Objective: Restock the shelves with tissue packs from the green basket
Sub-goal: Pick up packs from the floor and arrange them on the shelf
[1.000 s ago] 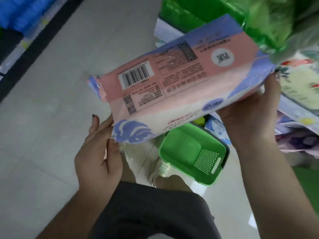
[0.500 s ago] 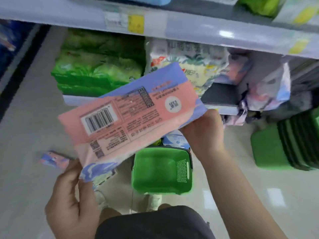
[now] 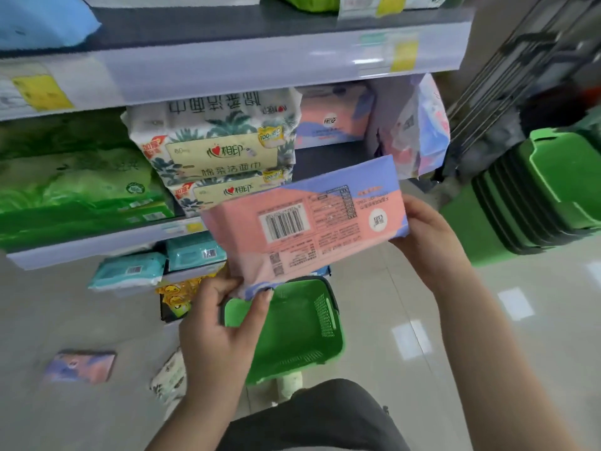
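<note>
Both hands hold one pink-and-purple tissue pack [image 3: 305,229] in the air, barcode side up, in front of the middle shelf [image 3: 107,245] and above the green basket [image 3: 292,333]. The left hand [image 3: 218,323] pinches the pack's near lower corner — thumb on top, fingers [image 3: 224,284] curled under the wrapper's edge. The right hand [image 3: 426,236] grips the far right end, its fingers wrapped behind the pack and out of sight. The basket stands on the tiled floor [image 3: 406,320] just below the pack, tilted, its inside bare green as far as it shows. On the shelf behind the pack stand palm-print tissue packs [image 3: 211,148] stacked two high, green packs [image 3: 74,190] to their left, and a matching pink pack [image 3: 335,118] further back to the right. Teal wipe packs [image 3: 130,271] lie on the lowest shelf. Another pink-and-purple pack [image 3: 81,366] lies flat on the floor to the left — well apart from the basket. A stack of green baskets [image 3: 533,203] stands at the right.
</note>
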{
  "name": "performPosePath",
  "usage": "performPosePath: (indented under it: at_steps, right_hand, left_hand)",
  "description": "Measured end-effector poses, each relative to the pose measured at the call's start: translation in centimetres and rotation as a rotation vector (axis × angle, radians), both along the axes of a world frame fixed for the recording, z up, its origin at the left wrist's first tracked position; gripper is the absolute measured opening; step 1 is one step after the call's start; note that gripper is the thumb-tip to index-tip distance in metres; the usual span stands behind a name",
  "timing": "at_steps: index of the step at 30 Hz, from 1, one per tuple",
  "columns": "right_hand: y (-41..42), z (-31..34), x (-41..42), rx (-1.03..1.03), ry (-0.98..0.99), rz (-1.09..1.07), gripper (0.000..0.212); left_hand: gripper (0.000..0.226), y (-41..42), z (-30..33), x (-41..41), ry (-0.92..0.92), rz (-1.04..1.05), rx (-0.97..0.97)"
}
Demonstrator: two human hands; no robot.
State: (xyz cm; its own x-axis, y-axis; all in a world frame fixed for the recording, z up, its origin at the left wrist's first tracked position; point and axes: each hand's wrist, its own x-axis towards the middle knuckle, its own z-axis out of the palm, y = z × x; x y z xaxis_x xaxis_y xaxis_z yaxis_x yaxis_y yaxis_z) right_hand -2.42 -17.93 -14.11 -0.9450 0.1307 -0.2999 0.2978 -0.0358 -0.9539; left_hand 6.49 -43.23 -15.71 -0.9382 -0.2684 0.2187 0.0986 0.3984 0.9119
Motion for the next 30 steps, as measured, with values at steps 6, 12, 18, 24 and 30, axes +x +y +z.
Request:
performPosePath:
  at_steps: [6, 12, 18, 24, 30]
  right_hand:
    - [3.4, -0.9, -2.9, 0.304, 0.001, -0.088, 0.043]
    - [5.7, -1.8, -6.8, 0.476, 0.016, -0.162, 0.046]
    - [5.0, -2.0, -11.1, 0.584, 0.058, -0.051, 0.045]
    - [3.3, -3.3, -14.6, 0.541, 0.108, -0.12, 0.047]
    - [2.1, -3.7, -19.3, 0.54, 0.157, -0.299, 0.046]
  left_hand:
    - [0.027, 4.8, 0.7, -4.9, 0.093, -0.056, -0.187]
    - [0.016, 8.8, -1.1, -9.4, 0.143, -0.095, -0.284]
    - [0.031, 10.9, -1.8, -14.2, 0.164, -0.086, -0.345]
    - [0.06, 12.5, -1.2, -18.8, 0.191, 0.0, -0.186]
    - [0.079, 15.9, -1.1, -22.2, 0.117, 0.107, -0.33]
